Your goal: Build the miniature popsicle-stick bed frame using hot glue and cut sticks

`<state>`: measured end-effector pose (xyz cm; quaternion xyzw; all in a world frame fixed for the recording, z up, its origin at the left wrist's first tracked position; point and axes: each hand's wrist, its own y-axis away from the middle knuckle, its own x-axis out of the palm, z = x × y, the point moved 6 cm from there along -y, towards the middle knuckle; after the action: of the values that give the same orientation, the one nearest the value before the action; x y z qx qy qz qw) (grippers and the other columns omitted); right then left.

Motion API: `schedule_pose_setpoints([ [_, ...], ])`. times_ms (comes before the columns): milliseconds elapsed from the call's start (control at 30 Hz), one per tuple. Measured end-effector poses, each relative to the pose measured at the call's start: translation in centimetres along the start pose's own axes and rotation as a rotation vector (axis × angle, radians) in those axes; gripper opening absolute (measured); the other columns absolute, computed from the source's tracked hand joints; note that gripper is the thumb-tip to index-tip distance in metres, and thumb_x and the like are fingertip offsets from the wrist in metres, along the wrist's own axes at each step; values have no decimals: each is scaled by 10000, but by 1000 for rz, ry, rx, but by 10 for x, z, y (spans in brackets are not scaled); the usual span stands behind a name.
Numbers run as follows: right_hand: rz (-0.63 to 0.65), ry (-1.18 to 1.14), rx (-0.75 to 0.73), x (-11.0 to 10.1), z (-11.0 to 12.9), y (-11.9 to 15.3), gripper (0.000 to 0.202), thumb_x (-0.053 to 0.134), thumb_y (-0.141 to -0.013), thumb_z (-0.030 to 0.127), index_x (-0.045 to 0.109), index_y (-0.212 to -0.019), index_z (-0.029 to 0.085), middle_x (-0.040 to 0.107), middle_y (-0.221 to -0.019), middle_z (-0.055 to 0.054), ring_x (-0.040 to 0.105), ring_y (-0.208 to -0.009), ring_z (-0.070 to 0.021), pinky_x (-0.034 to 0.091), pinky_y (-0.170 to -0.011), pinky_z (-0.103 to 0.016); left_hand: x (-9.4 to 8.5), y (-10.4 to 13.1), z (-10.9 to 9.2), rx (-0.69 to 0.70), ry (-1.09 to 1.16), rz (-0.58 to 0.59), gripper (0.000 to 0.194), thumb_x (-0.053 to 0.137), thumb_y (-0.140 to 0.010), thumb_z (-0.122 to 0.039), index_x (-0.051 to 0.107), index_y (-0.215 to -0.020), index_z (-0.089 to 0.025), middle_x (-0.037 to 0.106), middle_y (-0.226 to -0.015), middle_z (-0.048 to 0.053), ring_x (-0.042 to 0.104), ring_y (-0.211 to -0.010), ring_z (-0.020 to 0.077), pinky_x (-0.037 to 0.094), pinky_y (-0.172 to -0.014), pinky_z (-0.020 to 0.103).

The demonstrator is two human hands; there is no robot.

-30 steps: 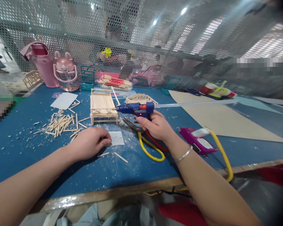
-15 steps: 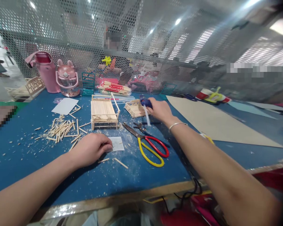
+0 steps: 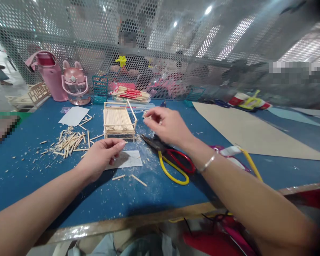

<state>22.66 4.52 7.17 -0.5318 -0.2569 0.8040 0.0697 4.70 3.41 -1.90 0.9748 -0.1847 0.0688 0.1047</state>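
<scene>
My left hand (image 3: 102,154) pinches a tiny piece of wooden stick (image 3: 126,142) above a white paper (image 3: 129,159). My right hand (image 3: 166,124) is raised at the centre with its fingers curled and apart, and nothing shows between them. Behind it, a small stick-built piece (image 3: 146,113) is mostly hidden. A stick-built model bed (image 3: 119,119) stands between and beyond my hands. Scissors (image 3: 173,161) with one red and one yellow handle lie below my right hand. Two short sticks (image 3: 139,180) rest nearer the table edge.
Cut sticks (image 3: 72,142) are heaped at left near a white card (image 3: 74,116). A pink bottle (image 3: 51,76) and a rabbit-eared bottle (image 3: 75,85) stand behind. Bundled sticks (image 3: 130,94) lie by the mesh screen. A large beige sheet (image 3: 240,133) covers the right.
My right hand has let go of the blue-topped object and come back toward me. My left hand has lifted off the paper with a small stick piece in its fingertips.
</scene>
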Motion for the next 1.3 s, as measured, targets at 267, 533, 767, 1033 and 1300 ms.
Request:
schedule_pose_setpoints([
  [267,42,-515,-4,35,49,35,75,632,-763,221,692,-775,178,695,-713,16,592,-642,-96,441,-627,-220,4,0,4,-94,188,72,307,790,-575,-363,600,-648,-133,446,-525,-56,340,-407,15,249,-381,122],
  [533,37,-542,-77,39,46,38,72,629,-763,187,700,-758,192,720,-766,10,642,-702,-107,467,-683,-226,5,1,10,-160,188,90,308,769,-594,-367,564,-639,-141,447,-507,-63,338,-384,13,246,-396,128],
  [767,-86,-441,-63,36,39,34,129,580,-819,275,667,-773,190,683,-737,5,598,-677,-110,436,-657,-242,-3,2,-5,85,-70,-45,255,664,-713,-397,607,-719,-149,477,-545,-44,366,-440,50,274,-416,175],
  [1033,-106,-349,63,40,18,15,146,555,-804,269,655,-750,177,619,-640,19,507,-577,-96,385,-587,-245,-45,5,-43,639,-246,-527,234,589,-760,-179,495,-974,-190,555,-887,20,538,-806,125,447,-717,248],
  [1300,-224,-299,130,49,17,20,202,531,-826,296,679,-779,167,611,-600,14,514,-554,-104,369,-578,-262,-40,-14,-29,577,-386,-371,284,569,-764,-184,492,-1037,-169,588,-998,67,549,-879,150,461,-724,286],
])
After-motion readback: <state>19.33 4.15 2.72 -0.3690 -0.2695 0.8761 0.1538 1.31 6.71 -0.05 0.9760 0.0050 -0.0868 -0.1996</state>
